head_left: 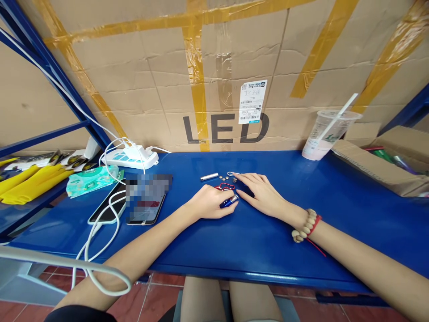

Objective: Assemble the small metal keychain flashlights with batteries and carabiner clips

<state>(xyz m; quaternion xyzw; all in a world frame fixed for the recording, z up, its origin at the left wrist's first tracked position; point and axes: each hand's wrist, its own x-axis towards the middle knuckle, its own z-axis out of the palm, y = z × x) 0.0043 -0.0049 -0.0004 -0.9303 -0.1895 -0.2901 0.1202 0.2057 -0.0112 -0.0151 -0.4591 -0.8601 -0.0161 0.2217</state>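
Note:
My left hand [212,203] is closed around a small blue flashlight [228,202] with a silvery end pointing right. A red carabiner [228,185] lies at its knuckles, partly hidden by the hand. Just to the right, my right hand [263,192] rests low over the table, fingers stretched out and thumb apart. Its fingertips are at a silver clip [231,173] and several small button cells [224,178]; whether they touch one, I cannot tell. Left of the cells lies a silver metal tube [209,177].
On the left of the blue table [201,255] are a tablet [144,217], a phone [103,210], white cables, a tissue pack [90,181] and a power strip [115,158]. A plastic cup [315,147] with a straw and an open carton [365,165] stand right. Cardboard [150,103] backs the table.

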